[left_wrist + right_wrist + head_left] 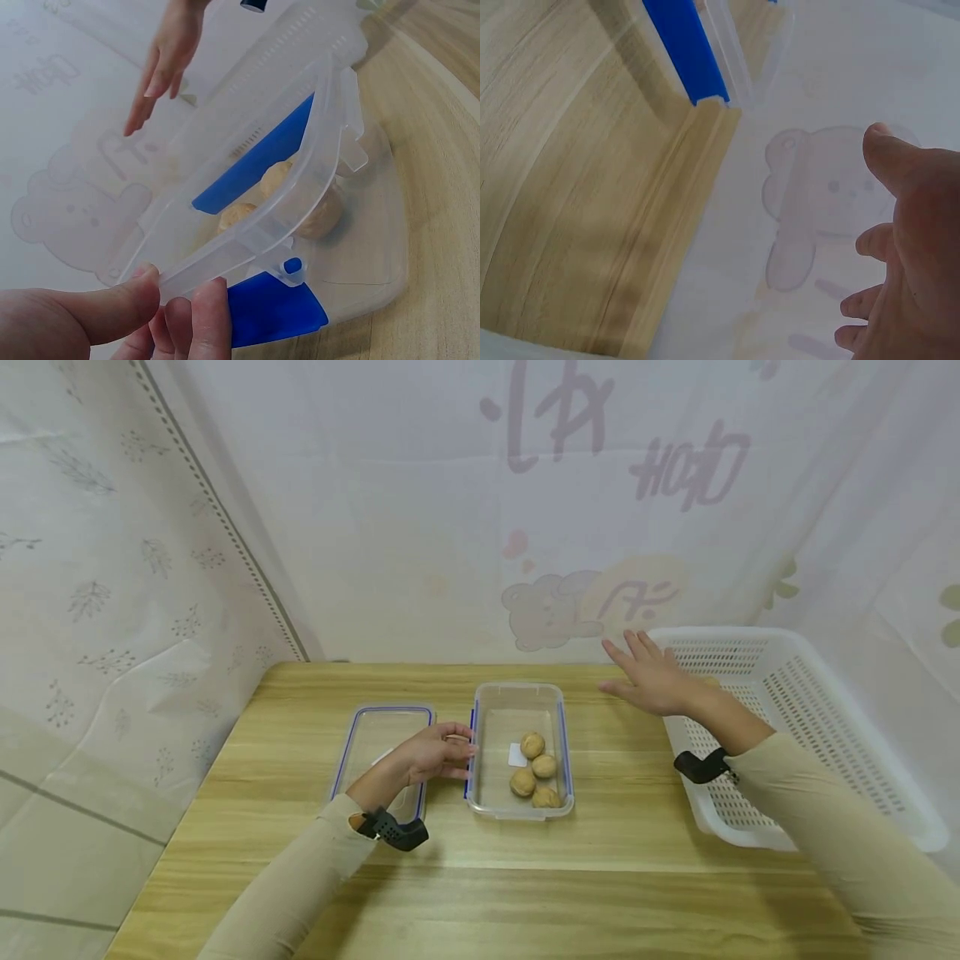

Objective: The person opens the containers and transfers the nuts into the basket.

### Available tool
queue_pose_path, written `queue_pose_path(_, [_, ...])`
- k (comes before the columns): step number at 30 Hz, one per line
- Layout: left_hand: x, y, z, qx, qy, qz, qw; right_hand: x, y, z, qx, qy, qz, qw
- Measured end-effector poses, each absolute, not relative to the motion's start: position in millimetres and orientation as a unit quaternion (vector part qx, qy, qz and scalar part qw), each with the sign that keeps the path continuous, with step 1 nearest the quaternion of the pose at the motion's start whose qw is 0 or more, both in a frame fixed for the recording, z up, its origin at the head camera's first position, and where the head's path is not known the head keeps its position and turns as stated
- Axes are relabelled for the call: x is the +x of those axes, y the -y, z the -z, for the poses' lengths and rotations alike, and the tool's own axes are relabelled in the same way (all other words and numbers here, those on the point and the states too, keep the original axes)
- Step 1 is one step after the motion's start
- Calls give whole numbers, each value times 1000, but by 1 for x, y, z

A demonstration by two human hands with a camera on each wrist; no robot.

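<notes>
A clear plastic food container (491, 718) with blue side clips stands without its lid on the table. Several walnuts (543, 766) lie inside it, towards the right and near end. My left hand (438, 752) is at its left side; the left wrist view has the thumb at the rim (217, 259) and the fingers against the outer wall, pinching it. Held in the air between container and basket, my right hand (648, 681) has its fingers spread and nothing in them. The right wrist view shows this hand (907, 247) apart from the container.
The clear lid (393, 717) with a blue seal lies left of the container, partly under my left hand and forearm. A white perforated basket (813, 693) stands at the right, partly behind my right arm. Printed curtains (420, 527) hang behind the wooden table (525, 893).
</notes>
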State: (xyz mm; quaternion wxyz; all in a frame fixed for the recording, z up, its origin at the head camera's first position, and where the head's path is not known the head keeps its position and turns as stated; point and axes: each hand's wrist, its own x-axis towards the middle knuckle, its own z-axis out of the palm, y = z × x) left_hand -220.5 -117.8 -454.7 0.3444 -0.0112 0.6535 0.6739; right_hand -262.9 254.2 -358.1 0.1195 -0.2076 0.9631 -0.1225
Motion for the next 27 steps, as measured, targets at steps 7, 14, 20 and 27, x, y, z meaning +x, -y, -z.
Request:
queue_pose_path(7, [-220, 118, 454, -19, -653, -676, 341, -262, -232, 360, -244, -949, 153, 130])
queue_pose_path(14, [-219, 118, 455, -19, -654, -674, 342, -261, -210, 363, -290, -930, 184, 128])
queue_pose_path(20, [-219, 119, 454, -16, -655, -673, 343, -261, -194, 365, -322, -913, 200, 152])
queue_pose_path(27, [-218, 119, 451, -6, -646, -680, 347, -268, -178, 373, -365, -897, 196, 157])
